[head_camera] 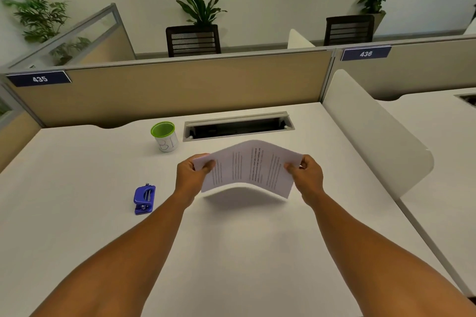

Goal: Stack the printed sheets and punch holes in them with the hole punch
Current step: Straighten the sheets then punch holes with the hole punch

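Observation:
A small stack of printed sheets (248,166) hangs above the white desk (77,167), bowed upward in the middle. My left hand (192,176) pinches its left edge, thumb on top. My right hand (307,175) pinches the right edge the same way. The text on the sheets runs sideways to me. A blue hole punch (144,199) lies on the desk to the left of my left forearm, apart from both hands.
A white cup with a green rim (164,136) stands behind the punch, next to an open cable tray (238,126) set into the desk. A beige partition (180,85) closes the back; a white divider (373,131) borders the right side.

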### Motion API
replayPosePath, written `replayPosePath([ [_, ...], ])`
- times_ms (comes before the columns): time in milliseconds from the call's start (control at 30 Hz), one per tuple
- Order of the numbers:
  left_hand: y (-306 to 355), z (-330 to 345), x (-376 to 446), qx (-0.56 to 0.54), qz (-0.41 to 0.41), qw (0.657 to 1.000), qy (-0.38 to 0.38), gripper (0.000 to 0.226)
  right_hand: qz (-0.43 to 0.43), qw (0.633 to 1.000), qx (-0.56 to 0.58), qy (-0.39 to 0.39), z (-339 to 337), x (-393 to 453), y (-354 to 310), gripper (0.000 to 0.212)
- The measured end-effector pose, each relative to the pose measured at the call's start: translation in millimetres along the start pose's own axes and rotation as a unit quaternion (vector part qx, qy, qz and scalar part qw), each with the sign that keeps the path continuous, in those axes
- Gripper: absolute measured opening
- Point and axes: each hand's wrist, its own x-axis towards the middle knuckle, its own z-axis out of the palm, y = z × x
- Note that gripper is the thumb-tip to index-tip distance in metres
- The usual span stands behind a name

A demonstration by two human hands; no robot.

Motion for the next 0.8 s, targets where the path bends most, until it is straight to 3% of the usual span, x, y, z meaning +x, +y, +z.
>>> replayPosePath([
  [200, -23, 0, -3, 0.067, -0.049, 0.996, -0.039, 0.036, 0.029, 0.997, -0.056, -0.050, -3, -7, 16, 0.035],
  [400, -23, 1, 5, 0.084, -0.057, 0.995, -0.010, 0.035, 0.008, 0.994, -0.094, -0.050, -2, -4, 13, 0.028],
  [600, -9, -1, 11, 0.050, -0.018, 0.998, 0.018, 0.026, 0.007, 0.998, -0.041, -0.041, -3, 2, 4, 0.019],
  [800, -6, -10, 14, 0.005, -0.037, 0.999, 0.033, 0.047, 0.067, 0.997, 0.017, -0.014, -10, 6, 5, 0.016],
])
